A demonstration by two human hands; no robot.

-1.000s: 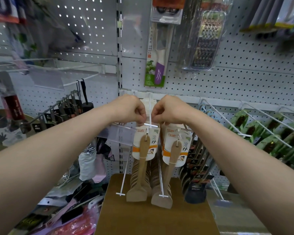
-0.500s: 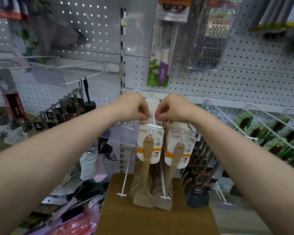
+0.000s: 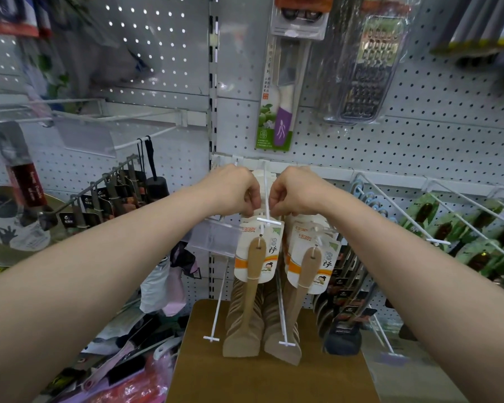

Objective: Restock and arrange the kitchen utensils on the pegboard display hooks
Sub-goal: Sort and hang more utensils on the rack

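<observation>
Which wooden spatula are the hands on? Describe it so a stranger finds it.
On the white pegboard, right of the slotted upright, the left hand and right hand meet at a white hook. Two rows of carded wooden spatulas hang below. It is the front spatula of the left row, its card pinched by both hands; the right row hangs lower.

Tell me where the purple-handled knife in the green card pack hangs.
In the head view, the purple-handled knife hangs on the white pegboard at upper centre, just left of the clear-packed metal grater.
</observation>
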